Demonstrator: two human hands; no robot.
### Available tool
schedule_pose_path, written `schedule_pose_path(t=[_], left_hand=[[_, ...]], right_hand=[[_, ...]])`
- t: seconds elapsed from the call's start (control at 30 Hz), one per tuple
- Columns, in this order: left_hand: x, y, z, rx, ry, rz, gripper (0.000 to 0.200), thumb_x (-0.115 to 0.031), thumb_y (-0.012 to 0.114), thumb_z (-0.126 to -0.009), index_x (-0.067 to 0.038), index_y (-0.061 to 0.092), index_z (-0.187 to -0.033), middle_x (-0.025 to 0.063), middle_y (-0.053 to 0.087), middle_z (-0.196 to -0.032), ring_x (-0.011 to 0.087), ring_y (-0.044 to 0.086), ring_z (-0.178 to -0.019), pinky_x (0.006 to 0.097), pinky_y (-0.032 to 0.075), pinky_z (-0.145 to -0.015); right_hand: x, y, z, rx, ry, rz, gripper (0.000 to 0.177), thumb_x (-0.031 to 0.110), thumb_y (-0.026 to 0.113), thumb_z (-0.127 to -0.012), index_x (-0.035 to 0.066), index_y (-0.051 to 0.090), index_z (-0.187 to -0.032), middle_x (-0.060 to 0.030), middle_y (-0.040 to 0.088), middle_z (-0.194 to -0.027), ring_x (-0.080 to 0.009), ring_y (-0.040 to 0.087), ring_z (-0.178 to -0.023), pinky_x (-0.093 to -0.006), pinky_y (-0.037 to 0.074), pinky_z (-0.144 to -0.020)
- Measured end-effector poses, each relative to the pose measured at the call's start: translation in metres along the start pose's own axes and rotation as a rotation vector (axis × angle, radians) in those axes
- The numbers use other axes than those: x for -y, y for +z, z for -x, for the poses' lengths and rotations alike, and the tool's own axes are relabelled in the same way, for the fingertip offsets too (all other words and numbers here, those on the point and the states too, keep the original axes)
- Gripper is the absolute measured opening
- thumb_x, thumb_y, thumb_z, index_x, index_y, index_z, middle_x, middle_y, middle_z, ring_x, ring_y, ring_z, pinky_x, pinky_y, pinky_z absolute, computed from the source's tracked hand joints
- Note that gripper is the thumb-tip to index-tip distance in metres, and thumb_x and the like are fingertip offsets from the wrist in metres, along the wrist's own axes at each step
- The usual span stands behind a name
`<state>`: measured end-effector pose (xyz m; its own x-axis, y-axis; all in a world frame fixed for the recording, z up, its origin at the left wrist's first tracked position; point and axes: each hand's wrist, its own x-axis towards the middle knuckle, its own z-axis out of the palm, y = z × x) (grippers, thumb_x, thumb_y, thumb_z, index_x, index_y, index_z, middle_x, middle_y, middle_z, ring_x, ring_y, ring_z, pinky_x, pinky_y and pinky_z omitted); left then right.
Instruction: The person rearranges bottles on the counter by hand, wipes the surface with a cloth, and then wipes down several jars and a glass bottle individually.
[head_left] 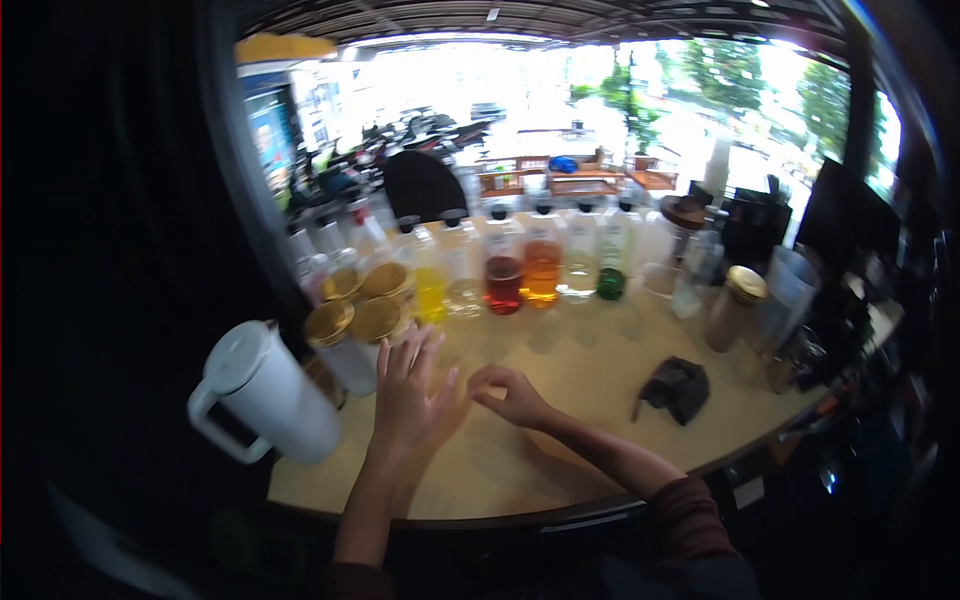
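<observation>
Head, left hand (405,400) spread, right hand (508,396) (curled)

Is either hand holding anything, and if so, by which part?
Nothing visible is held: the left hand is spread open, the right hand loosely curled.

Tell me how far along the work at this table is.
The bottles already stand capped in a row. The left hand is spread beside the gold-topped containers, apparently empty; the right hand is curled, its contents unclear. What remains can't be settled: the pitcher and crumpled dark cloth sit untouched.
</observation>
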<state>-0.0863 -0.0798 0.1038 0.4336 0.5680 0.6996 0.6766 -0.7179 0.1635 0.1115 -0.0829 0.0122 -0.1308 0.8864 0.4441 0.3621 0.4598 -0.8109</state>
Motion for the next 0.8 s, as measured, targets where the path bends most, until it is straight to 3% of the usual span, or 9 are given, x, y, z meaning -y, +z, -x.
schedule_pose_path(t=[0.07, 0.1, 0.17, 0.27, 0.37, 0.43, 0.5, 0.63, 0.8], left_hand=[[-0.032, 0.02, -0.006, 0.067, 0.102, 0.175, 0.024, -0.022, 0.063, -0.084, -0.006, 0.063, -0.101, 0.0085, 0.056, -0.12, 0.0298, 0.05, -0.118, 0.0524, 0.028, -0.107], [-0.05, 0.035, -0.01, 0.076, 0.139, 0.218, 0.024, -0.022, 0.063, -0.084, -0.006, 0.063, -0.101, 0.0085, 0.056, -0.12, 0.0298, 0.05, -0.118, 0.0524, 0.028, -0.107], [-0.083, 0.064, -0.018, 0.134, 0.151, 0.371, 0.017, -0.021, 0.062, -0.086, -0.004, 0.062, -0.083, 0.0083, 0.061, -0.105, 0.0281, 0.057, -0.102, 0.0469, 0.036, -0.102], [-0.135, 0.105, -0.032, 0.282, 0.11, 0.5, 0.017, -0.018, 0.062, -0.086, -0.003, 0.062, -0.078, 0.0091, 0.062, -0.1, 0.0257, 0.06, -0.097, 0.0426, 0.04, -0.096], [-0.182, 0.15, -0.046, 0.422, 0.077, 0.686, 0.015, -0.017, 0.061, -0.086, -0.003, 0.063, -0.09, 0.0135, 0.061, -0.103, 0.0297, 0.059, -0.099, 0.0409, 0.043, -0.089], [-0.216, 0.181, -0.053, 0.359, 0.132, 0.77, 0.022, -0.019, 0.061, -0.086, -0.002, 0.06, -0.1, 0.0158, 0.06, -0.106, 0.0321, 0.058, -0.102, 0.0406, 0.044, -0.091], [-0.238, 0.213, -0.058, 0.351, 0.205, 0.789, 0.046, -0.021, 0.062, -0.085, -0.003, 0.049, -0.125, 0.0198, 0.055, -0.118, 0.0353, 0.054, -0.112, 0.0405, 0.044, -0.094], [-0.278, 0.249, -0.068, 0.414, 0.181, 0.803, 0.048, -0.02, 0.064, -0.084, -0.003, 0.047, -0.126, 0.0188, 0.052, -0.123, 0.0357, 0.053, -0.113, 0.0401, 0.043, -0.096], [-0.3, 0.257, -0.068, 0.389, 0.164, 0.88, 0.046, -0.017, 0.064, -0.084, -0.003, 0.048, -0.125, 0.0185, 0.053, -0.121, 0.0352, 0.053, -0.113, 0.0396, 0.043, -0.096]], right_hand=[[-0.001, -0.041, 0.037, 0.056, 0.01, -0.062, 0.018, 0.018, 0.067, -0.087, 0.0, 0.064, -0.091, -0.0094, 0.065, -0.089, -0.018, 0.063, -0.085, -0.0319, 0.05, -0.08], [0.003, -0.06, 0.054, -0.024, 0.038, -0.04, 0.017, 0.016, 0.066, -0.088, 0.0, 0.064, -0.083, -0.0071, 0.065, -0.078, -0.0144, 0.063, -0.077, -0.0304, 0.05, -0.077], [0.002, -0.106, 0.085, -0.103, 0.087, 0.047, 0.018, 0.017, 0.066, -0.088, 0.0, 0.064, -0.082, -0.0072, 0.065, -0.079, -0.0145, 0.063, -0.077, -0.0301, 0.05, -0.076], [0.019, -0.167, 0.122, -0.328, 0.197, 0.054, 0.017, 0.013, 0.067, -0.087, -0.002, 0.061, -0.081, -0.0073, 0.063, -0.085, -0.0129, 0.062, -0.077, -0.027, 0.051, -0.069], [-0.015, -0.216, 0.154, -0.575, 0.086, 0.072, 0.02, 0.011, 0.066, -0.087, 0.002, 0.058, -0.103, -0.009, 0.059, -0.098, -0.015, 0.062, -0.077, -0.0258, 0.051, -0.068], [-0.011, -0.252, 0.166, -0.867, 0.29, -0.105, 0.051, 0.015, 0.069, -0.084, 0.004, 0.043, -0.126, -0.0135, 0.05, -0.115, -0.0211, 0.06, -0.097, -0.0301, 0.05, -0.08], [-0.042, -0.291, 0.173, -0.987, 0.293, 0.104, 0.062, 0.018, 0.071, -0.082, 0.003, 0.036, -0.13, -0.0167, 0.044, -0.123, -0.0244, 0.053, -0.106, -0.0333, 0.048, -0.086], [-0.089, -0.343, 0.168, -1.13, 0.323, 0.427, 0.091, 0.03, 0.079, -0.07, -0.001, 0.024, -0.137, -0.0236, 0.033, -0.135, -0.0368, 0.032, -0.13, -0.0469, 0.031, -0.105], [-0.104, -0.359, 0.15, -1.168, 0.371, 0.577, 0.101, 0.032, 0.083, -0.064, 0.001, 0.022, -0.138, -0.0233, 0.035, -0.136, -0.0404, 0.035, -0.127, -0.0491, 0.03, -0.105]])
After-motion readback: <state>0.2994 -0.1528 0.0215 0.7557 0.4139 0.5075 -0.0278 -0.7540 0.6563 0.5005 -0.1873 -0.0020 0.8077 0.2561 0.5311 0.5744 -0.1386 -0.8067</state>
